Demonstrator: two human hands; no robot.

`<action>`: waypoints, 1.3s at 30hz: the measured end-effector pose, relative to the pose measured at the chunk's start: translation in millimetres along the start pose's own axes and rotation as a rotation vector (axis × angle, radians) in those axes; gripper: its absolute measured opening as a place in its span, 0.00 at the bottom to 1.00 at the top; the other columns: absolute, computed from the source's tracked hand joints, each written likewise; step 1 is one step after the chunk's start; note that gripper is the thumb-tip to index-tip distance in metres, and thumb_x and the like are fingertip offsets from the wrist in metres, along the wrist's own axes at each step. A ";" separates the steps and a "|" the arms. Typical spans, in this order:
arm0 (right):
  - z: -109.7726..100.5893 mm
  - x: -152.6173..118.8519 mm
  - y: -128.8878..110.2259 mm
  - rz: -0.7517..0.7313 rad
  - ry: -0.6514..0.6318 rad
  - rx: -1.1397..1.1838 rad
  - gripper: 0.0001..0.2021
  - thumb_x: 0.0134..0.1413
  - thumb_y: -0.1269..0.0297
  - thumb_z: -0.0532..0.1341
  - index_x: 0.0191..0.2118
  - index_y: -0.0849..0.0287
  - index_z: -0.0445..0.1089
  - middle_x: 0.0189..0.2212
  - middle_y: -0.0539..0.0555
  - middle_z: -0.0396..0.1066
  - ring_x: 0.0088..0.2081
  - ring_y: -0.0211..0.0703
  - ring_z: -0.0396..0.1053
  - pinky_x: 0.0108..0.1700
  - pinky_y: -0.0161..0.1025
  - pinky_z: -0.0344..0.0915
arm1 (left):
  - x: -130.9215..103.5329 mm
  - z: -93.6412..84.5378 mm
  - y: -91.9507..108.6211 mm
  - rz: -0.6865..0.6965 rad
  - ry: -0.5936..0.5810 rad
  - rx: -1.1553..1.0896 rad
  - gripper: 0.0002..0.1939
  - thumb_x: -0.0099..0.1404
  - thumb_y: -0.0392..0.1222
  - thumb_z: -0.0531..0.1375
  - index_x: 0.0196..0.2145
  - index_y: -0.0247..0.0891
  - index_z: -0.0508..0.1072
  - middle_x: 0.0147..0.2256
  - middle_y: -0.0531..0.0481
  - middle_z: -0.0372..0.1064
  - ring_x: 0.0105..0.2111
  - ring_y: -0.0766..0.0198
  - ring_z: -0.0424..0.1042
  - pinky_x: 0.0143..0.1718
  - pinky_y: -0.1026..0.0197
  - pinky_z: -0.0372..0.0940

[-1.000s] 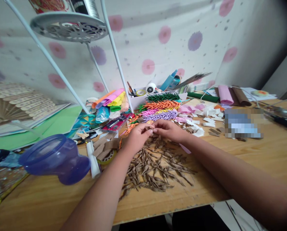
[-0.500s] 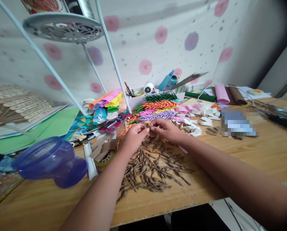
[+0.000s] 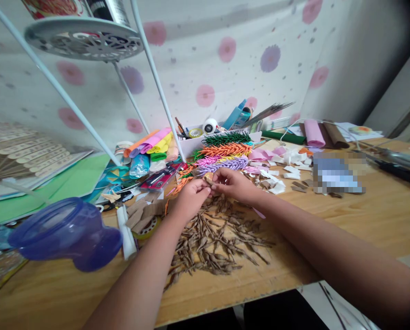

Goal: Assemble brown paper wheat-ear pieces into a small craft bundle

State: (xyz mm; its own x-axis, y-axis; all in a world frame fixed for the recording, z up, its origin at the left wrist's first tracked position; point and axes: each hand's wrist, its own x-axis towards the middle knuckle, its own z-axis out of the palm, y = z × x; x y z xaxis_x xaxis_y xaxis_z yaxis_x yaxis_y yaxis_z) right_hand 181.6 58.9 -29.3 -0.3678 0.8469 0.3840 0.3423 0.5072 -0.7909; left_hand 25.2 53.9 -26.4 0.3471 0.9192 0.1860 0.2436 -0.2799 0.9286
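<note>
My left hand (image 3: 191, 198) and my right hand (image 3: 231, 184) meet above the middle of the table, fingers pinched together. Between their fingertips is a small piece of brown paper (image 3: 209, 179), partly hidden by the fingers. Below my wrists spreads a pile of twisted brown paper strips (image 3: 213, 245), with thin ends and thicker middles. Just beyond my hands lie bristly paper sprigs in green (image 3: 227, 139), orange (image 3: 225, 149) and purple (image 3: 225, 166). Flat brown paper strips (image 3: 145, 213) rest left of my left wrist.
A purple translucent plastic container (image 3: 67, 236) stands at the left, by green sheets (image 3: 70, 181). A white metal rack (image 3: 84, 39) rises at the back left. White paper scraps (image 3: 275, 183) lie right of my hands. Crepe paper rolls (image 3: 314, 133) lie at the back right.
The brown paper piece shows more clearly above the fingertips, its tip now raised. Both hands stay pinched in nearly the same place. The whole view has shifted slightly.
</note>
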 end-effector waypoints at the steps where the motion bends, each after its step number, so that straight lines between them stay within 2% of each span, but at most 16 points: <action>1: -0.1 -0.2 -0.7 0.010 -0.013 0.016 0.07 0.43 0.64 0.57 0.30 0.60 0.59 0.22 0.46 0.59 0.25 0.32 0.55 0.26 0.30 0.53 | 0.2 0.5 -0.7 0.003 -0.006 -0.014 0.04 0.51 0.36 0.54 0.26 0.34 0.67 0.23 0.54 0.65 0.25 0.69 0.65 0.29 0.65 0.59; 7: -1.9 1.0 -3.0 0.013 -0.053 -0.013 0.09 0.39 0.68 0.58 0.31 0.60 0.58 0.22 0.45 0.56 0.25 0.32 0.54 0.27 0.30 0.53 | -2.2 4.3 3.1 -0.052 -0.095 -0.120 0.13 0.48 0.32 0.54 0.34 0.34 0.68 0.28 0.51 0.68 0.29 0.68 0.66 0.29 0.66 0.59; 11: -2.7 0.4 -4.0 0.006 -0.098 -0.059 0.13 0.41 0.68 0.57 0.36 0.59 0.57 0.24 0.46 0.58 0.26 0.32 0.56 0.28 0.30 0.54 | -3.5 3.1 3.1 -0.069 -0.109 -0.099 0.11 0.49 0.36 0.55 0.34 0.35 0.69 0.28 0.52 0.67 0.28 0.68 0.64 0.27 0.67 0.59; 17: -4.1 -1.8 -3.7 -0.051 -0.159 -0.156 0.12 0.45 0.64 0.55 0.39 0.60 0.59 0.26 0.49 0.62 0.27 0.34 0.60 0.28 0.30 0.55 | -1.5 -2.4 -5.4 -0.018 -0.035 0.085 0.12 0.53 0.42 0.54 0.35 0.36 0.70 0.29 0.51 0.66 0.24 0.70 0.61 0.24 0.67 0.57; 23: -7.6 -1.5 -2.6 -0.105 -0.141 -0.305 0.11 0.46 0.57 0.55 0.33 0.60 0.63 0.25 0.50 0.65 0.26 0.34 0.60 0.27 0.30 0.53 | 1.2 -3.4 -9.4 0.012 0.055 -0.003 0.10 0.53 0.42 0.54 0.32 0.35 0.69 0.28 0.51 0.68 0.26 0.68 0.65 0.26 0.66 0.59; 27: -7.5 -2.1 -4.9 -0.142 -0.110 -0.443 0.10 0.50 0.60 0.52 0.30 0.61 0.64 0.24 0.51 0.65 0.25 0.33 0.59 0.26 0.30 0.50 | 2.4 -3.2 -13.0 0.006 0.042 -0.081 0.10 0.53 0.43 0.55 0.31 0.35 0.68 0.26 0.53 0.68 0.25 0.69 0.65 0.26 0.66 0.60; 32: -5.9 -2.1 -4.7 -0.162 -0.075 -0.579 0.09 0.50 0.61 0.51 0.31 0.60 0.65 0.25 0.52 0.66 0.26 0.35 0.59 0.26 0.31 0.48 | 4.1 -4.8 -17.1 -0.012 0.111 0.055 0.12 0.52 0.45 0.56 0.32 0.35 0.68 0.27 0.51 0.69 0.26 0.66 0.67 0.28 0.64 0.62; 39: -5.7 -3.4 -7.5 -0.155 -0.067 -0.584 0.10 0.49 0.59 0.51 0.30 0.60 0.64 0.25 0.51 0.66 0.25 0.35 0.59 0.26 0.31 0.48 | 2.7 -4.2 -11.8 -0.003 0.105 0.119 0.10 0.53 0.44 0.55 0.31 0.35 0.68 0.27 0.51 0.69 0.28 0.65 0.68 0.30 0.63 0.62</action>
State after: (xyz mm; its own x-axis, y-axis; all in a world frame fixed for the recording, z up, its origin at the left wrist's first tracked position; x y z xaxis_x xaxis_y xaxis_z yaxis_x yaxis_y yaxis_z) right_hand 185.2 53.1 -21.9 -0.4982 0.7542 0.4277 0.6915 0.6432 -0.3288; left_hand 19.4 60.8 -35.5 0.2513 0.9423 0.2211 0.3524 -0.3018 0.8859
